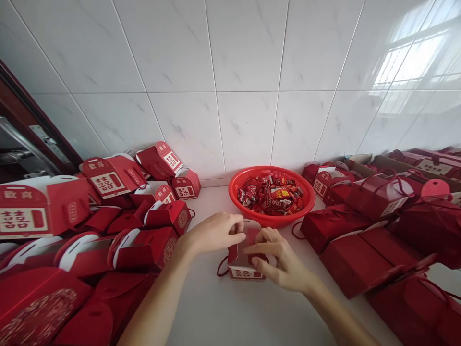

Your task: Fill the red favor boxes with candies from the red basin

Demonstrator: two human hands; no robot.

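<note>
A small red box (246,274) with its top open stands on the white table, between my two hands. A dark red cord loop (222,267) sticks out at its left side. My left hand (216,233) is at the box's far left edge, fingers curled together on the flap. My right hand (279,257) reaches over the right side with its fingers bent and apart; whether it holds anything is hard to see. Just behind the box is a red plastic basket (272,220) of wrapped candies (273,194).
Many red boxes (144,247) are piled at the left. More closed red boxes with cords (363,254) fill the right side. A tiled wall (248,120) rises behind the table, and a door frame with a metal handle (25,139) is at the far left.
</note>
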